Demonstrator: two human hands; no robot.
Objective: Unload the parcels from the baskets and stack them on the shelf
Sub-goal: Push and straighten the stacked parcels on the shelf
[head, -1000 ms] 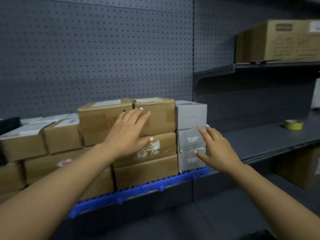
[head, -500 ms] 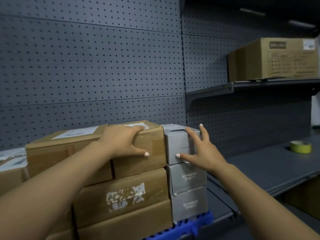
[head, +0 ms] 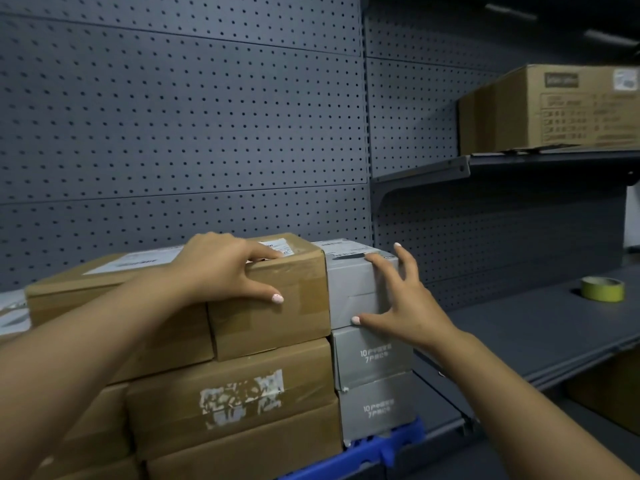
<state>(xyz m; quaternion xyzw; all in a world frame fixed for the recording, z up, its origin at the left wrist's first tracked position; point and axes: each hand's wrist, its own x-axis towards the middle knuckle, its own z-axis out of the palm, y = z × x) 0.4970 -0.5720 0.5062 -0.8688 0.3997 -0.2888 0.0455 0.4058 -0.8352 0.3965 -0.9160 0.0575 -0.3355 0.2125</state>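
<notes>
Left hand (head: 221,268) is draped over the top front edge of the top brown parcel (head: 273,299), fingers curled onto its lid, thumb down the front face, gripping it. Right hand (head: 401,306) is spread flat against the top grey parcel (head: 349,285), fingers straight, thumb at its lower edge. That grey stack counts three, touching the brown stack on the blue pallet (head: 367,455). One tape roll (head: 602,289) sits on the shelf (head: 519,327); one large carton (head: 561,109) above.
</notes>
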